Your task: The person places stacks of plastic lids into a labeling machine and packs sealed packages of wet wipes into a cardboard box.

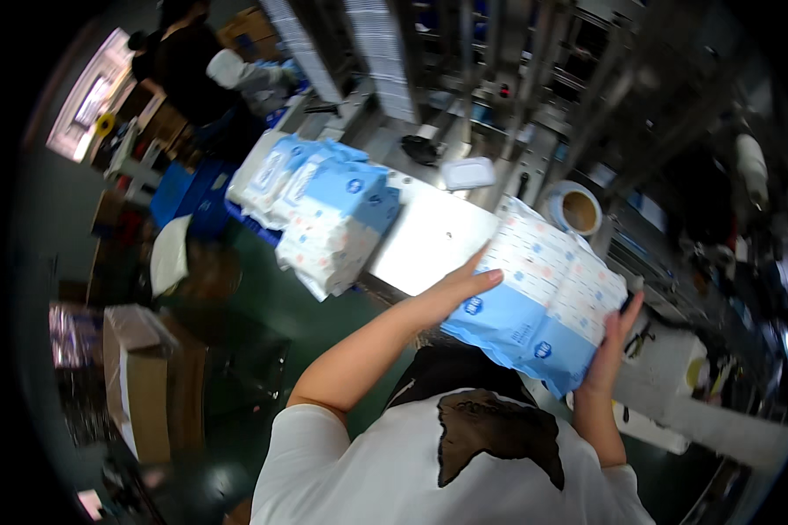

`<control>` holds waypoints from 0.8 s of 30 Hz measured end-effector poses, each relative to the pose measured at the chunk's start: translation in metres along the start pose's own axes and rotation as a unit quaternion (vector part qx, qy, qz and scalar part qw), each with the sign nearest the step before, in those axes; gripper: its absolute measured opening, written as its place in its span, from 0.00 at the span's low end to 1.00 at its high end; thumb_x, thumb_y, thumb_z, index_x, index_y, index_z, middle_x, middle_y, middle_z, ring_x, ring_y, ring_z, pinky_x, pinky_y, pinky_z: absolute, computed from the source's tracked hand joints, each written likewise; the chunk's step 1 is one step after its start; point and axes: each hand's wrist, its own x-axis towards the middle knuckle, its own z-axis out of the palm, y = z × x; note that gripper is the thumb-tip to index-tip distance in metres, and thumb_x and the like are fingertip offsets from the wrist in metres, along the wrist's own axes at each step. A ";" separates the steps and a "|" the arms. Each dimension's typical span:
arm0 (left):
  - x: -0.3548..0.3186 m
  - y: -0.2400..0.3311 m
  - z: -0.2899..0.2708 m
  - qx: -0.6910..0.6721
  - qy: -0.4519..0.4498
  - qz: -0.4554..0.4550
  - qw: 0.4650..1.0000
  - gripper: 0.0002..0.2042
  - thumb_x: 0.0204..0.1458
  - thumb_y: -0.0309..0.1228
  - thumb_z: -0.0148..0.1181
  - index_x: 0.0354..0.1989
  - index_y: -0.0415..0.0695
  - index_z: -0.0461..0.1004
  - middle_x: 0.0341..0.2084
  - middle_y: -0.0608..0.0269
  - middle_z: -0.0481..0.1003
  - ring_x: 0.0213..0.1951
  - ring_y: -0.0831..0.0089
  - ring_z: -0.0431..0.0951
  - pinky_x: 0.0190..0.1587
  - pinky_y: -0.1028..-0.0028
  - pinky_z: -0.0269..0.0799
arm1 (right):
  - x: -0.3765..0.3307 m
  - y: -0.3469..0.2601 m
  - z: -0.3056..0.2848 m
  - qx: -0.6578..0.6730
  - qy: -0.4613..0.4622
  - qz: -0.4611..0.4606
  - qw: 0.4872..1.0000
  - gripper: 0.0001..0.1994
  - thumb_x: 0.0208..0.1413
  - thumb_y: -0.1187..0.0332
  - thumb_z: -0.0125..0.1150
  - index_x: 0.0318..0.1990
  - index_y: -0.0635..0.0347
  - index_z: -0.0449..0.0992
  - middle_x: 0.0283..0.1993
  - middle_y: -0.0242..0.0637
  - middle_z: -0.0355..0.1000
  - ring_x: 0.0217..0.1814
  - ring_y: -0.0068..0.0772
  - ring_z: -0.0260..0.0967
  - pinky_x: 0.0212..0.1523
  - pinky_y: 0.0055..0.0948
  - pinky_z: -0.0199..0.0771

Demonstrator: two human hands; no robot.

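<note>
Steel packing machinery (534, 79) across the top, rails bending toward the rim; below it, a white worktop (433, 236) sloping from centre to lower right; at its left end, a stack of blue-and-white soft packs (324, 210), leaning together and overhanging the edge, blue crates (184, 197) just beside them; lower left, an open cardboard box (136, 376) on the dark green floor (271, 306); far upper left, another person in dark clothes (184, 66), well apart. Centre right, one blue-and-white pack (543, 293) raised and tilted above the worktop's near edge, pressed between both hands; left hand (460, 289) flat against the pack's left side, fingers stretched along it; right hand (613, 346) against the pack's lower right corner, fingers pointing up; both palms open and clamping rather than curled round. Behind the pack, a roll of tape (576, 208) standing near the machinery; further left, a small white lidded tub (468, 173) on the worktop.
</note>
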 end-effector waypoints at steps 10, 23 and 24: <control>-0.126 0.044 -0.062 0.616 0.550 0.157 0.542 0.46 0.32 0.48 0.74 0.60 0.41 0.59 0.58 0.40 0.57 0.60 0.44 0.55 0.61 0.54 0.52 | 0.000 -0.062 -0.002 -0.093 0.033 -0.328 0.940 0.34 0.60 0.61 0.53 0.68 0.58 0.43 0.67 0.60 0.49 0.72 0.53 0.46 0.71 0.50 0.43; -0.112 0.161 -0.209 0.335 -0.045 0.350 0.874 0.43 0.23 0.30 0.67 0.58 0.41 0.61 0.51 0.50 0.64 0.55 0.50 0.63 0.59 0.59 0.58 | -0.056 0.020 0.236 -0.103 -0.064 -0.260 0.958 0.59 0.40 0.43 0.71 0.71 0.45 0.31 0.67 0.59 0.50 0.69 0.60 0.52 0.64 0.50 0.58; -0.102 0.169 -0.207 0.345 -0.120 0.360 0.858 0.43 0.22 0.30 0.67 0.58 0.41 0.62 0.52 0.51 0.64 0.55 0.50 0.62 0.59 0.59 0.58 | -0.052 0.022 0.247 -0.106 -0.088 -0.260 0.956 0.61 0.39 0.40 0.70 0.72 0.44 0.29 0.68 0.60 0.49 0.69 0.61 0.51 0.64 0.50 0.57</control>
